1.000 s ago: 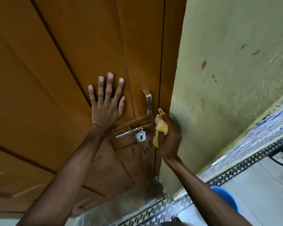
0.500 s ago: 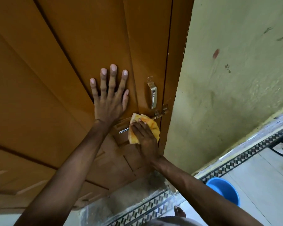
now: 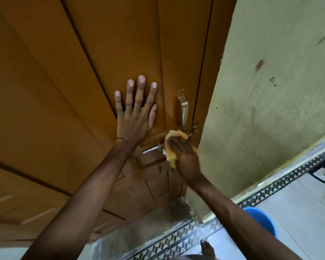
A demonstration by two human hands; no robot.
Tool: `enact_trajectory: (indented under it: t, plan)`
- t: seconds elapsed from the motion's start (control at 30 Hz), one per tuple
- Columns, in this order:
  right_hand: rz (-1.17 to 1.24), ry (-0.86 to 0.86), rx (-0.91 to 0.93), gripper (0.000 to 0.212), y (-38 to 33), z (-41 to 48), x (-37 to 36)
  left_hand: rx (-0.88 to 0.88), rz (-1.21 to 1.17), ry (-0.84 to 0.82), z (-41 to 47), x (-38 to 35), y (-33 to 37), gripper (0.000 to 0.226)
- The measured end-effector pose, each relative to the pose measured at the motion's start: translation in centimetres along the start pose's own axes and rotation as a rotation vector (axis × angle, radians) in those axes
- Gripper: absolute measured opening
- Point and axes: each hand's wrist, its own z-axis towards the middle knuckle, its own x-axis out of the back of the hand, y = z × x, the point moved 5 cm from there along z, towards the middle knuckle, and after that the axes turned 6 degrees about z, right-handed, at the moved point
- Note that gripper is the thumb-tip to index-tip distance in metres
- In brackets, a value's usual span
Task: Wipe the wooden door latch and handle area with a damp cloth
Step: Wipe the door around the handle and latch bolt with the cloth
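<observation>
Since half a second ago your right hand (image 3: 186, 158) has slid the cloth rightward along the bolt toward the door edge, while your left hand (image 3: 134, 113) has stayed put. Against the broad orange-brown panelled wooden door (image 3: 73, 91) that left hand lies flat, fingers spread, bracing it. Your right hand closes around the crumpled yellow damp cloth (image 3: 172, 145), pressing it on the silver sliding bolt latch (image 3: 154, 148), whose bare rod sticks out left of the grip. Just above the grip stands the curved silver metal handle (image 3: 184, 107), apparently unwiped, though blur makes that hard to judge. You're mid-wipe on the latch; next, lift the cloth onto the handle. Well below the grip, the round blue plastic bucket (image 3: 261, 220) shows no visible contents.
</observation>
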Motion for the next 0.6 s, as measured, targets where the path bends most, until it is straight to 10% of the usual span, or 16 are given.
enact_trajectory:
  t: [0.17,0.37,0.6]
  plan:
    - [0.052,0.140,-0.253,0.057,-2.0,0.7,-1.3,0.004,-0.023,-0.025,0.0,0.1,0.0,0.060]
    - [-0.038,-0.106,0.000,0.054,-0.3,-0.8,-0.1,0.007,-0.060,-0.030,0.1,0.2,-0.1,0.062]
    - [0.236,0.110,-0.359,0.056,-2.7,-1.1,-2.6,0.013,-0.071,-0.022,0.1,0.1,-0.1,0.061]
